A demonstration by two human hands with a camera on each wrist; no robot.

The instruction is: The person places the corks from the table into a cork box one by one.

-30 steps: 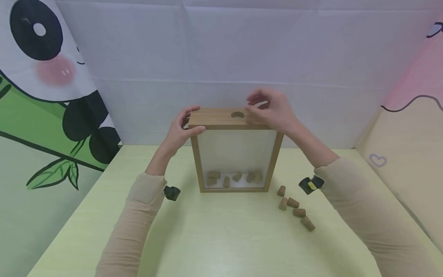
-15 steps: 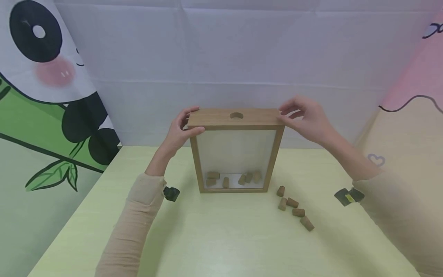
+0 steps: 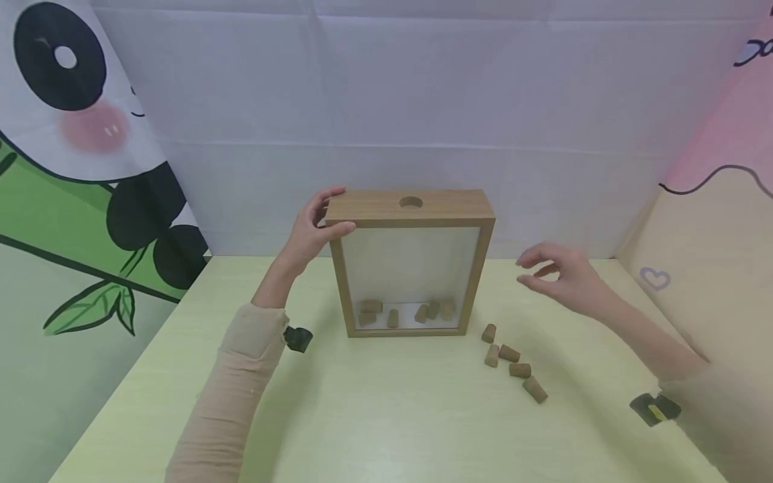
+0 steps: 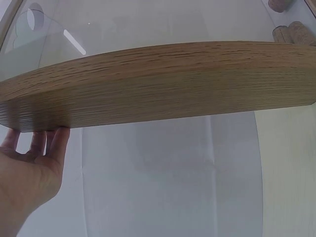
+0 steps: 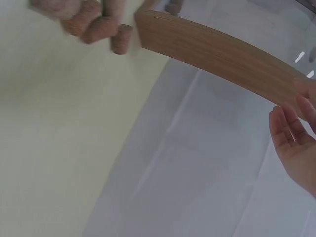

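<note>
Hands first: the left hand [image 3: 314, 231] grips the top left corner of the wooden frame box [image 3: 412, 261], thumb on the front edge and fingers curled over the top, steadying it upright on the bench [image 3: 386, 416]; the right hand [image 3: 558, 275] hangs in the air to the right of the box, apart from it, fingers loosely bent and holding nothing, above and a little behind the loose corks [image 3: 513, 365].

As to progress, the box stands near the back of the bench with its clear pane facing the person and a round hole [image 3: 411, 201] in its top board; five corks [image 3: 404, 312], as far as can be counted, already lie in the bottom of it behind the pane; five more lie on the bench just right of the box's lower corner, close together, some touching; so by my judgement roughly half of the corks are in and half are left outside.

From the left wrist view only the box's wooden edge [image 4: 158, 84] and that hand's fingers [image 4: 47, 143] under it show; the right wrist view shows the box's side [image 5: 217, 54] and blurred corks [image 5: 94, 27] beyond it.
</note>
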